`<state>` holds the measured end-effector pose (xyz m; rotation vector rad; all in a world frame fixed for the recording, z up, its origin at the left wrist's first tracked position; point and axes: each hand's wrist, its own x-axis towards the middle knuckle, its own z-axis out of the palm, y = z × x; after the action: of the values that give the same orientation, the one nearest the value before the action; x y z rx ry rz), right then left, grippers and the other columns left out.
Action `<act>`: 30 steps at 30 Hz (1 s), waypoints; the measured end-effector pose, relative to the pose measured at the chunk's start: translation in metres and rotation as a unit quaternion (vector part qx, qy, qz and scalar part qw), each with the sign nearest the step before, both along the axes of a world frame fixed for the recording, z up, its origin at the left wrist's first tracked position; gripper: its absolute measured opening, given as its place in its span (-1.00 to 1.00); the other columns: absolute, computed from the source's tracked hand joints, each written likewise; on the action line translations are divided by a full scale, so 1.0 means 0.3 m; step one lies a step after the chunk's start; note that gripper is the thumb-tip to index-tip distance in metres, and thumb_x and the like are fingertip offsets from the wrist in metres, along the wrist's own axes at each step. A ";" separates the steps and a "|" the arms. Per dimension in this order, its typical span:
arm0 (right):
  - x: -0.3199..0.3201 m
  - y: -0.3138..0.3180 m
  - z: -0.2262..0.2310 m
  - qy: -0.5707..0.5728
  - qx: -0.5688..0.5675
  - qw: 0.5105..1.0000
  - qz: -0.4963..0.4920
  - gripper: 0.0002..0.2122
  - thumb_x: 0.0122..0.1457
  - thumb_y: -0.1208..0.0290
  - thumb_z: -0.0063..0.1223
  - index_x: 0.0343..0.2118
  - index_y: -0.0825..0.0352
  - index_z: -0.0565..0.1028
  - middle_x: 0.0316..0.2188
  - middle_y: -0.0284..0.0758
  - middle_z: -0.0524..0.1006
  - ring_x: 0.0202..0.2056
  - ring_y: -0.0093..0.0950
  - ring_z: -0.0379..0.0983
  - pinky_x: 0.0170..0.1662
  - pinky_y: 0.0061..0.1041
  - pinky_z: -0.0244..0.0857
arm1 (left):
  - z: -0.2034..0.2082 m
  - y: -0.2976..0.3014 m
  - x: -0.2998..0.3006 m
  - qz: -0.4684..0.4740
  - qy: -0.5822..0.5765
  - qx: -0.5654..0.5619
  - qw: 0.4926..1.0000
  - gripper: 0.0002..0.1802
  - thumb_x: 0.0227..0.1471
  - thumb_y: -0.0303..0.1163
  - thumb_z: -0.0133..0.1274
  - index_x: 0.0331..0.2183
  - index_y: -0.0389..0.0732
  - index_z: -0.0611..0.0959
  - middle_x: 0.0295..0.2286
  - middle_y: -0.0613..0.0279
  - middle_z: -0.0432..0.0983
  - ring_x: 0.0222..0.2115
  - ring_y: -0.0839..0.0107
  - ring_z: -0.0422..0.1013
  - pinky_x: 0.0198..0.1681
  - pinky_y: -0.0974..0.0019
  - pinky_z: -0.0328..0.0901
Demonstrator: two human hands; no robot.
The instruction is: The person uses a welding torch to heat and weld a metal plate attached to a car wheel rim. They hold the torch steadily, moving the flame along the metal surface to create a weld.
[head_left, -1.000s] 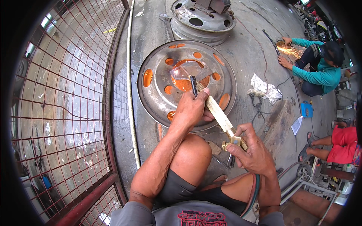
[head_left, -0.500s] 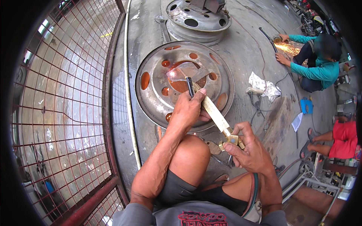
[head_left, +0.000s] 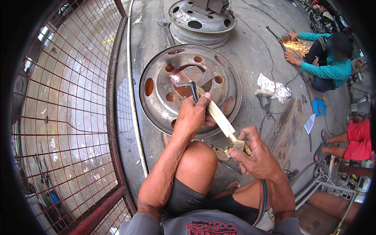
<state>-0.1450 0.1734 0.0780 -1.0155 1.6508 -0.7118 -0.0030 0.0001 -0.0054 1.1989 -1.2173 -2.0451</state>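
Note:
A brass gas torch (head_left: pixel 222 121) slants across my lap, and both hands are closed on it. My left hand (head_left: pixel 192 115) grips its front end; a slim black cylinder (head_left: pixel 194 92) sticks out past the thumb there. My right hand (head_left: pixel 256 156) wraps round the rear end by the brass valve knob (head_left: pixel 227 151), where hoses (head_left: pixel 261 199) lead off. A bright flame spot (head_left: pixel 174 77) glows at a thin flat metal piece (head_left: pixel 201 76) lying over the central hole of a steel wheel rim (head_left: pixel 156 111). The wheel's holes show orange inside.
A second wheel (head_left: pixel 201 33) stands beyond, beside a large wrench (head_left: pixel 166 31). A red mesh fence (head_left: pixel 113 129) runs along the left. At right, a person in teal (head_left: pixel 329 70) works with a sparking grinder (head_left: pixel 286 39). A white cloth (head_left: pixel 276 88) and cables lie on the floor.
The bright flame spot has shifted slightly left on the metal piece, with the torch's front end. The person's grinder throws a wider spray of sparks. My grips are unchanged.

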 end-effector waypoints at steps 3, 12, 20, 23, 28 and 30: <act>0.003 -0.007 0.015 0.003 0.028 0.999 -0.016 -0.62 0.29 0.30 0.24 -0.07 0.30 0.24 -0.47 -0.26 0.49 -0.40 -0.48 0.45 -0.26 -0.31 0.38 | -0.014 -0.004 0.003 0.002 -0.002 -0.007 1.000 -0.49 0.34 -0.09 0.00 -0.30 -0.45 0.62 -0.49 0.00 0.64 -0.56 0.29 0.62 -0.53 0.28 0.57; -0.001 -0.005 0.023 0.011 0.021 1.000 -0.015 -0.63 0.29 0.29 0.25 -0.09 0.30 0.25 -0.46 -0.25 0.50 -0.37 -0.47 0.48 -0.23 -0.30 0.39 | -0.001 0.001 -0.002 -0.005 0.009 -0.009 1.000 -0.48 0.35 -0.09 -0.01 -0.30 -0.45 0.63 -0.49 0.01 0.63 -0.57 0.30 0.61 -0.53 0.29 0.57; 0.000 -0.008 0.025 0.011 0.019 1.000 -0.009 -0.64 0.30 0.30 0.23 -0.09 0.30 0.25 -0.46 -0.25 0.49 -0.37 -0.48 0.48 -0.25 -0.31 0.39 | -0.004 -0.001 -0.001 -0.001 0.005 -0.009 1.000 -0.48 0.35 -0.09 -0.01 -0.30 -0.45 0.62 -0.49 0.01 0.62 -0.58 0.31 0.60 -0.53 0.30 0.56; -0.004 -0.005 0.022 0.017 0.010 1.000 -0.004 -0.65 0.31 0.30 0.22 -0.09 0.30 0.25 -0.46 -0.25 0.50 -0.37 -0.47 0.49 -0.25 -0.31 0.39 | -0.003 0.000 -0.002 -0.001 0.006 -0.006 1.000 -0.48 0.35 -0.09 -0.01 -0.30 -0.45 0.62 -0.49 0.01 0.62 -0.57 0.31 0.60 -0.53 0.30 0.56; -0.004 -0.008 0.020 0.013 0.012 1.000 -0.004 -0.64 0.31 0.29 0.22 -0.08 0.30 0.25 -0.47 -0.25 0.51 -0.38 -0.45 0.50 -0.26 -0.31 0.39 | -0.004 -0.001 0.001 -0.005 0.006 -0.006 1.000 -0.48 0.35 -0.09 -0.02 -0.29 -0.46 0.62 -0.48 0.00 0.63 -0.56 0.29 0.61 -0.53 0.28 0.57; -0.006 -0.007 0.021 0.017 0.012 1.000 -0.002 -0.64 0.31 0.28 0.23 -0.08 0.30 0.25 -0.47 -0.25 0.51 -0.38 -0.45 0.50 -0.26 -0.30 0.40 | 0.002 0.000 0.002 -0.006 0.005 -0.006 1.000 -0.48 0.35 -0.10 -0.02 -0.29 -0.46 0.62 -0.48 -0.01 0.63 -0.56 0.29 0.61 -0.52 0.28 0.57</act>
<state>-0.1467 0.1714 0.0842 -1.0130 1.6879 -0.6783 -0.0025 0.0001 -0.0047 1.1768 -1.2330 -2.0474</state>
